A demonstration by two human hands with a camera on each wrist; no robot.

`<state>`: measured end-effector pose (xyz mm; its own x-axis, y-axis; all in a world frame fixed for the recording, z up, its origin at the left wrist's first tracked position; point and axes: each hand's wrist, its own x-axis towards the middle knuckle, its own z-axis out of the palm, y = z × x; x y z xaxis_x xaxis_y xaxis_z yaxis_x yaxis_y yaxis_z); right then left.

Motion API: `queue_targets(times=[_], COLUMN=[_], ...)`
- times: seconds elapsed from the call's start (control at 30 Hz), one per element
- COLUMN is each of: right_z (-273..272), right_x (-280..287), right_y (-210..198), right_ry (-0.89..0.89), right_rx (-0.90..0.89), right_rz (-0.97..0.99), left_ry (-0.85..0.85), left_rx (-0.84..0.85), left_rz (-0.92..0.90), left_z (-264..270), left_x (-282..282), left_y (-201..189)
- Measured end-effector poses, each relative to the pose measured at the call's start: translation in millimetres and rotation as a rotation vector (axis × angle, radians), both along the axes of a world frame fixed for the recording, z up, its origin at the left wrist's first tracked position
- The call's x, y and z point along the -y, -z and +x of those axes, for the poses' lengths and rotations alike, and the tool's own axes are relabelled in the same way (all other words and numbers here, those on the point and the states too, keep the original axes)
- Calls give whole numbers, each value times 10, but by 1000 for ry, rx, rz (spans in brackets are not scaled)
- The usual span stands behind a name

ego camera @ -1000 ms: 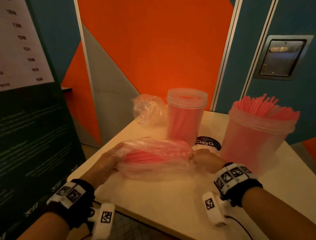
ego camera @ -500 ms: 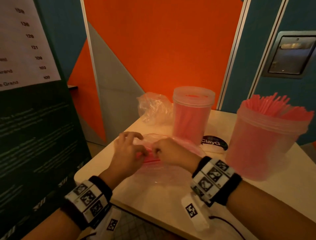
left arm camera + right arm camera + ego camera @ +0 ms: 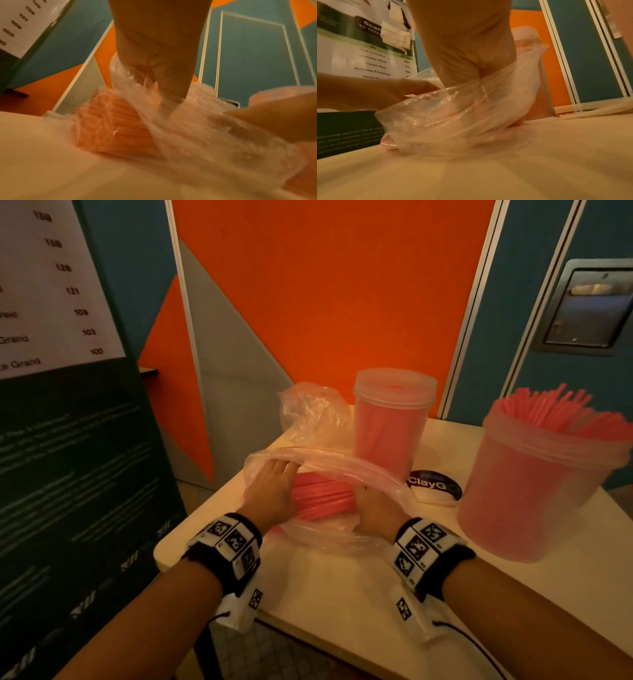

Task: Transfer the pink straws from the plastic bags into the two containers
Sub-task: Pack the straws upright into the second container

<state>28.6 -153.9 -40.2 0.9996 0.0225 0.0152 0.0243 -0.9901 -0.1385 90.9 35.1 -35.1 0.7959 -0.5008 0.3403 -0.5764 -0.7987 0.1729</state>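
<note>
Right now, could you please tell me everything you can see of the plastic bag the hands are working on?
The plastic bag is thin, clear, crinkled film lying on the table in front of the lidded container. Its mouth is pulled wide open, showing a bundle of pink straws lying flat inside. The left hand grips its upper edge and the right hand holds the film at the other side.

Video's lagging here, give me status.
Left hand and right hand both gripping the plastic bag, mouth spread. Pink straws still inside. Nothing blocking.

Dim, warm orange-tinted light; soft focus throughout, motion-smeared wrist views, wide-angle bending at the edges.
</note>
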Motion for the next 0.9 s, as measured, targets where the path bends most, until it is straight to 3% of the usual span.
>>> queue_targets(times=[0.13,0.23,0.3,0.5,0.67,0.9], right_z=[77,163,257,463,446,466], right_x=[-96,-351,-522,-721,-709,-536], right_y=[15,14,41,132,212,197], right_ry=[-109,-307,-390,-342,-311,-302], right_rx=[119,253,296,205,201,198], right_rz=[34,46,48,-102,-144,-126], left_ry=[40,0,-111,-299,-338,-360], left_rx=[-124,133,245,118,-150,-139], left_rz=[-202,-312,-232,-78,2,195], left_z=[4,-55,-99,-206,-195,-330], left_x=[-106,-235,-292,-259,-97,-51], left_y=[-24,-6,42,184,281,147])
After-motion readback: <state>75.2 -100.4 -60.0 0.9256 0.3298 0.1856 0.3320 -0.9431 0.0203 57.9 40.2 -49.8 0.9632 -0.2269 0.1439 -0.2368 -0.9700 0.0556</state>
